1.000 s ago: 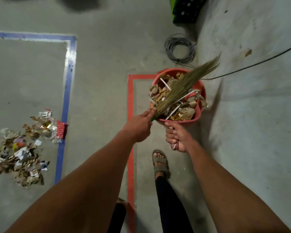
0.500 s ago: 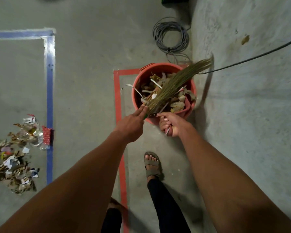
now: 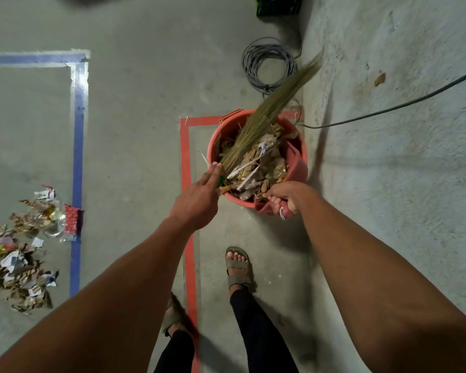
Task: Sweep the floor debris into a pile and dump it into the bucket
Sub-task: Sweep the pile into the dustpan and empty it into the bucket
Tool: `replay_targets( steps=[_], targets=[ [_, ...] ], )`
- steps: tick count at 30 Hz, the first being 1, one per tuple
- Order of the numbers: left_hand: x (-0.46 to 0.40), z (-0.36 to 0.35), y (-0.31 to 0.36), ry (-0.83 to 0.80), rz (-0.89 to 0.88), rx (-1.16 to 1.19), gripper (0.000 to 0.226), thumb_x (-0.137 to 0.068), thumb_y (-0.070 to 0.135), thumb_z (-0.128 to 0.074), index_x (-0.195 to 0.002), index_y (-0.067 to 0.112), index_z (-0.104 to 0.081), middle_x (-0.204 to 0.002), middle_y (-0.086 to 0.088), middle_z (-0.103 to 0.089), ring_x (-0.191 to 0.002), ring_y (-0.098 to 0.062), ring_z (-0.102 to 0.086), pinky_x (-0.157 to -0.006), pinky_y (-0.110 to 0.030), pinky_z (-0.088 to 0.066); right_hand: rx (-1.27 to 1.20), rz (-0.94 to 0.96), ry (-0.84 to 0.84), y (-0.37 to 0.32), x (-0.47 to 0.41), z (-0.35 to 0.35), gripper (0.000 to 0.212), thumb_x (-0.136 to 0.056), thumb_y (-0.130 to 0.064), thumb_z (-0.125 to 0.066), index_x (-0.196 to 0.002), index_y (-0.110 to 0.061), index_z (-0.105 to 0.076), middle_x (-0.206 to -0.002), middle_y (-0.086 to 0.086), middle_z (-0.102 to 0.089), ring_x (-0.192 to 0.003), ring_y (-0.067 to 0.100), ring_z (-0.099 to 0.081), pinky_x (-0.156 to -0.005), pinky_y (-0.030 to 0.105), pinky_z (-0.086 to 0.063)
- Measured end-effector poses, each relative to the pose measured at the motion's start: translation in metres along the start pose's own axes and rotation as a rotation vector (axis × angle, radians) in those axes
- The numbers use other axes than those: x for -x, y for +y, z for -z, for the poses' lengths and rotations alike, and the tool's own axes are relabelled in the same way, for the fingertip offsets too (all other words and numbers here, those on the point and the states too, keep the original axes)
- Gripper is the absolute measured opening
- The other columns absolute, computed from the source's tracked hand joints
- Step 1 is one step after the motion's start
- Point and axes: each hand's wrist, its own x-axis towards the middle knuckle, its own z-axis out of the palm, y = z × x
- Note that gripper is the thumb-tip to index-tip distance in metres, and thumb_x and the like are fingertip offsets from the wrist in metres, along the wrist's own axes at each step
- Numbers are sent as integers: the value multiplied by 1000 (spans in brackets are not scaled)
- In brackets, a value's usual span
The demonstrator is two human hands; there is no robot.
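Note:
An orange-red bucket stands on the concrete floor inside a red tape outline, filled with paper scraps and dry leaves. My right hand grips the handle of a pink dustpan, which is tilted against the bucket's right rim. My left hand holds a straw broom by its green grip. The bristles lie across the bucket's contents and point up and to the right. A pile of debris lies on the floor at the far left, beside the blue tape.
Blue tape and red tape mark the floor. A coiled grey cable and a dark crate lie beyond the bucket. A black cable runs off right. My sandalled feet stand just behind the bucket.
The broom has swung from lying low toward the right to pointing more steeply away. My right hand has shifted right along the bucket's near rim, and the pink dustpan now shows.

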Motion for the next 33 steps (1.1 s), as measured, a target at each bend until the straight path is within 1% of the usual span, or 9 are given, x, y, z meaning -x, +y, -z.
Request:
replay_targets(
  steps=[6,9,12,15,19,24,26,28,33],
  targets=[
    [6,11,2,54,51,56,64,-111,23,-38,-166,25,-7,-173,2,-15,-145,-37,-42,-112,-51,-42,555,7,208,-4,27,14,31,-108,-11,-44,-83,0,-58,-55,4,-44,-41,11,-33,-41,21,-29],
    [13,11,-7,70,49,56,64,-110,24,-39,-166,25,-8,-172,1,-17,-141,-38,-46,-110,-52,-45,842,118,376,-6,49,15,23,-103,-4,-49,-88,7,-64,-72,14,-54,-60,22,-49,-59,31,-44],
    [23,10,-16,77,48,56,64,-110,25,-39,-166,26,-8,-172,0,-19,-139,-38,-48,-109,-51,-46,1035,291,621,-10,64,17,18,-100,-11,-56,-87,1,-62,-77,15,-57,-73,28,-58,-73,35,-51],
    [32,12,-23,89,66,48,64,-110,24,-39,-166,25,-8,-172,0,-20,-134,-38,-51,-105,-50,-48,1071,220,596,-21,71,16,24,-98,-4,-59,-75,-7,-52,-77,13,-50,-65,24,-50,-70,37,-50],
    [35,11,-37,120,94,66,65,-110,23,-40,-166,25,-8,-172,-1,-19,-131,-39,-54,-104,-51,-49,1129,129,487,-32,70,3,9,-98,5,-46,-102,2,-54,-74,13,-50,-59,18,-45,-59,32,-43],
    [17,3,-60,175,166,119,65,-109,27,-43,-166,27,-10,-170,-2,-26,-139,-37,-48,-113,-52,-43,1253,144,519,-36,18,-24,9,-90,-6,-56,-94,0,-62,-99,19,-58,-84,28,-61,-67,37,-51],
    [5,-2,-67,193,184,127,65,-109,26,-44,-166,26,-12,-169,-3,-29,-138,-37,-48,-114,-52,-43,1236,199,565,-38,-13,-27,31,-91,-14,-60,-118,-1,-67,-112,16,-61,-99,32,-66,-80,40,-58],
    [-9,-10,-76,212,205,146,65,-108,25,-44,-165,25,-14,-166,-5,-34,-134,-37,-51,-112,-52,-46,1219,253,593,-41,-44,-32,45,-95,-20,-60,-137,-5,-62,-136,19,-57,-124,37,-59,-100,43,-52],
    [-45,-41,-94,234,217,172,64,-108,25,-45,-165,24,-16,-167,-4,-33,-139,-35,-48,-117,-49,-41,1088,254,599,-51,-101,-44,52,-98,-20,-54,-148,-3,-52,-156,18,-46,-134,37,-54,-101,44,-50]
  ],
)
